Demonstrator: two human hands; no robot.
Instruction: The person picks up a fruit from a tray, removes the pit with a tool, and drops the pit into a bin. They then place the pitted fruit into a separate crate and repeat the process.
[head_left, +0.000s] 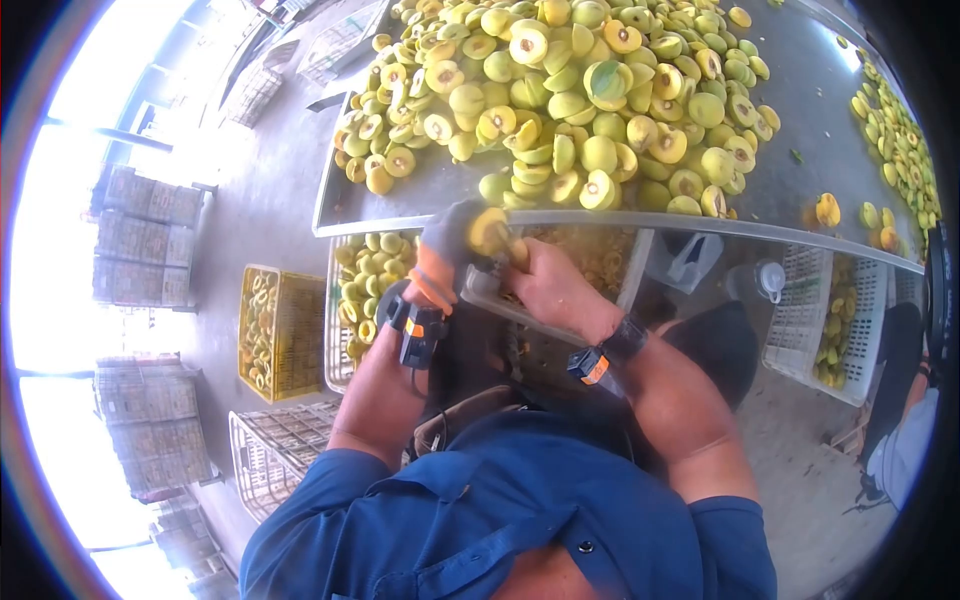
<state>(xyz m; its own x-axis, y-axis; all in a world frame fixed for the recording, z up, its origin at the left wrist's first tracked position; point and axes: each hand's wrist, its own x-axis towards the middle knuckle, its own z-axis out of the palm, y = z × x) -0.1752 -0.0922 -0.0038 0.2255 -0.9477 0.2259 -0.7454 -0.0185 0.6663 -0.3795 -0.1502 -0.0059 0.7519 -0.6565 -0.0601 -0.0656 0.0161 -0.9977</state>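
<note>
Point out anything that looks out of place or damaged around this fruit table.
One orange-brown piece of fruit lies on the grey metal table, apart from the large heap of yellow-green fruit halves; its deeper colour and separation look odd. A small green scrap also lies nearby.

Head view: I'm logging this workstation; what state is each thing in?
Left hand: gloved, gripping fruit piece
Right hand: bare, grip unclear
Piled fruit: many halved
Table: partly covered
Yellow crate: fruit inside
White crate beside left hand: fruit inside
Far-right white crate: fruit inside
</note>
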